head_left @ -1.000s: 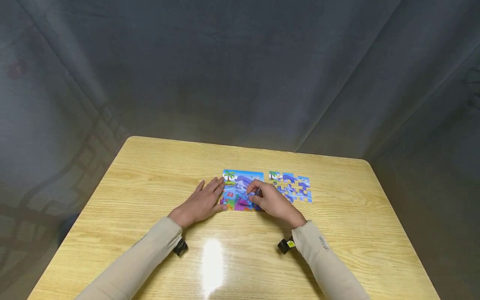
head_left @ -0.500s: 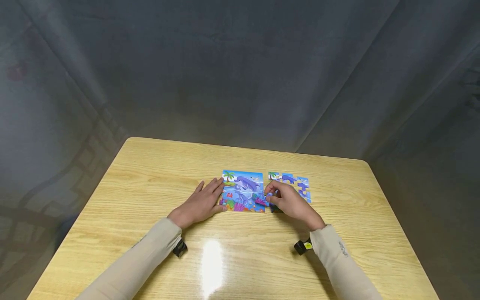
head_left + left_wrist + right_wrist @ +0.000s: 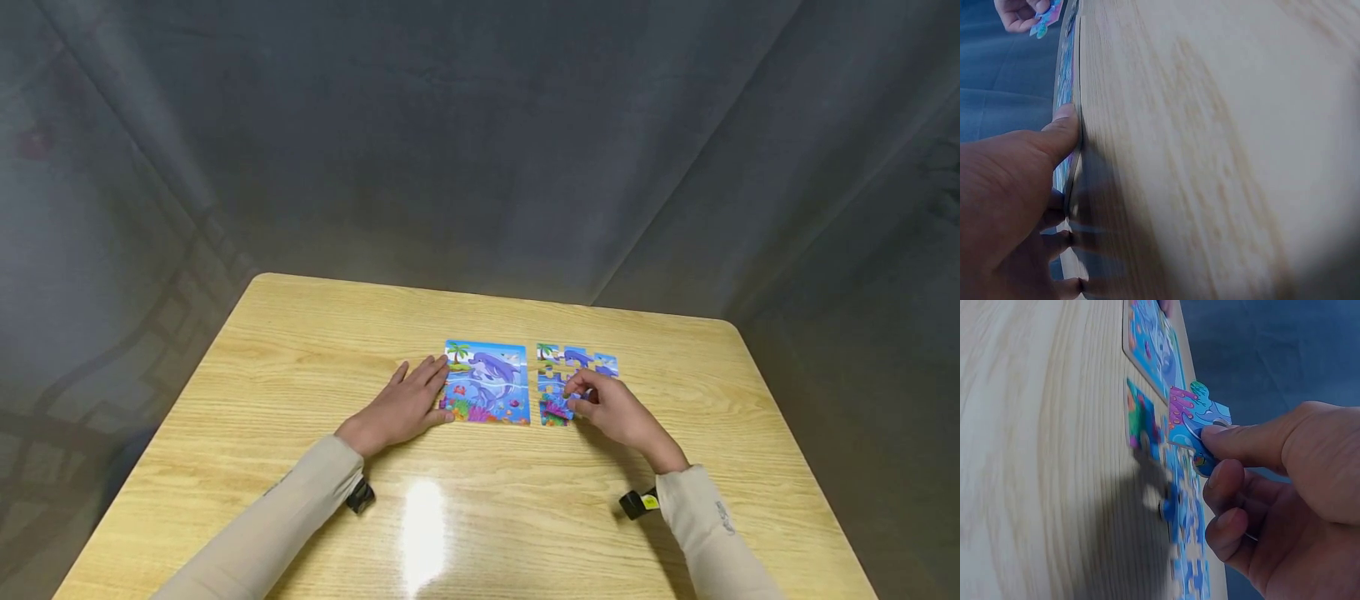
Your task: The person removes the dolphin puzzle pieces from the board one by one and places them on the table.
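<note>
My left hand (image 3: 401,404) rests on the table with its fingers spread. Its fingertips and thumb touch the left edge of a flat dolphin picture board (image 3: 487,379). Between thumb and fingers, my right hand (image 3: 615,410) pinches a jigsaw puzzle piece (image 3: 1186,419) printed with pink coral and blue water. That piece is held up off the table, tilted, over the lower left part of a group of puzzle pieces (image 3: 576,357) right of the board. A green and red corner piece (image 3: 1136,419) lies below it. The right hand hides several of the lower right pieces.
Both the board and the pieces lie on a light wooden table (image 3: 337,325), with a narrow gap between them. Grey curtains (image 3: 480,150) stand behind the table and at its sides. A bright glare (image 3: 424,533) shows near the front.
My right hand has moved right with the coral puzzle piece, from over the picture board to over the group of pieces. The board is now uncovered. My left hand stays in place.
</note>
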A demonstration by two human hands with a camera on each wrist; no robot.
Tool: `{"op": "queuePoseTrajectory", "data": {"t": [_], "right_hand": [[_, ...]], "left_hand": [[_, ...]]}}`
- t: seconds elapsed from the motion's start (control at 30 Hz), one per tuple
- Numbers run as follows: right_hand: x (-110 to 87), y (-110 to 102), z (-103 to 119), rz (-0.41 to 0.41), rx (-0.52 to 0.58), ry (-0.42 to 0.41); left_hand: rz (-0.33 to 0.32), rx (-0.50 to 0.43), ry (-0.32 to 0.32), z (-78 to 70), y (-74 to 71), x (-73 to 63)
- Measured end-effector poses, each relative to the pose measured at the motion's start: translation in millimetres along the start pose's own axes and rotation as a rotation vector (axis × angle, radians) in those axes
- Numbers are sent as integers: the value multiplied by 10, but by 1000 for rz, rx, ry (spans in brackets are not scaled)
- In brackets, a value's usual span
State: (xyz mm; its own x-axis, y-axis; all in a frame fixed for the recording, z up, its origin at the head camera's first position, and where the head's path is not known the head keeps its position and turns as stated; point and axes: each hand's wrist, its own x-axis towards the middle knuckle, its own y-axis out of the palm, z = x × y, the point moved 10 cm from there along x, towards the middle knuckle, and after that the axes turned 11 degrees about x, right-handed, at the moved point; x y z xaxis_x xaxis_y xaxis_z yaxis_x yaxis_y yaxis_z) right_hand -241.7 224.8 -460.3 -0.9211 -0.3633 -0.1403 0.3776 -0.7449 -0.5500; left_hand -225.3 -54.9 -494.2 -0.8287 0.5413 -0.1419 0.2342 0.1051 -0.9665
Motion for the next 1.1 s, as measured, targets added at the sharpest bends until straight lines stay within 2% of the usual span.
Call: {"op": "queuePoseTrajectory", "data": {"t": [0.17, 0.53, 0.8, 0.97, 1.1], "right_hand": [[-85, -127, -82, -30, 3, -3], [-243, -299, -268, -40, 11, 30], [-262, -263, -346, -24, -6, 16], [-234, -240, -325, -43, -65, -29], [-216, -211, -309, -58, -98, -34]], "left_hand": [[12, 4, -9, 9, 13, 7], [4, 6, -4, 5, 2, -3], [15, 8, -6, 13, 7, 5], [17, 3, -3, 13, 11, 10], [19, 10, -4, 19, 20, 13]]}}
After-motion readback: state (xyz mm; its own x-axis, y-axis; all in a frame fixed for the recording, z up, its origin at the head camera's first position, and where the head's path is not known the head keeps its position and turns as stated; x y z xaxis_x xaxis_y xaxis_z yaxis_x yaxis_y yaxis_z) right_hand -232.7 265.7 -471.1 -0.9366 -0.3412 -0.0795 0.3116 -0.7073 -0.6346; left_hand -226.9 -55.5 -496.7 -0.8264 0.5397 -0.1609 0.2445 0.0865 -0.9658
